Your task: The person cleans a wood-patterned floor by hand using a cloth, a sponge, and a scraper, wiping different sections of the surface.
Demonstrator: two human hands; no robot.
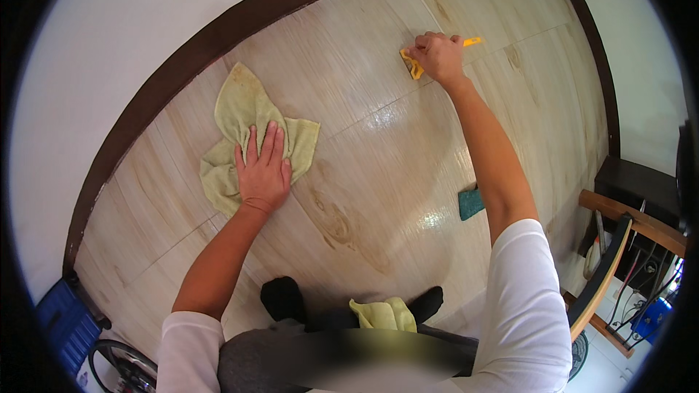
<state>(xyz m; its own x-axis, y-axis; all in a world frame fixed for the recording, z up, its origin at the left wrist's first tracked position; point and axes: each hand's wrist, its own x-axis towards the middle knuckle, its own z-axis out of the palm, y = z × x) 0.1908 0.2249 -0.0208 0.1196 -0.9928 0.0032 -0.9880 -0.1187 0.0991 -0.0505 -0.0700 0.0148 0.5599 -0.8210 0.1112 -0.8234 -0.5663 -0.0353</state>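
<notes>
My left hand (265,169) lies flat with fingers spread on a crumpled pale green cloth (240,101), pressing it to the wood-look tile floor (355,174). Farther off to the right, my right hand (439,57) grips a yellow scraper (416,70). The scraper's wide head touches or nearly touches the floor, and its handle end sticks out to the right of my fist. A dark green scouring pad (470,204) lies on the floor, partly hidden behind my right forearm. Another yellow-green cloth (384,315) rests at my lap, between my dark-socked feet.
A dark brown baseboard (229,27) curves along the white wall at the far and left sides. At right stand a wooden-edged piece of furniture (628,213) and several cables. A blue plastic object (68,322) and a black wheel-like ring (117,360) are at lower left.
</notes>
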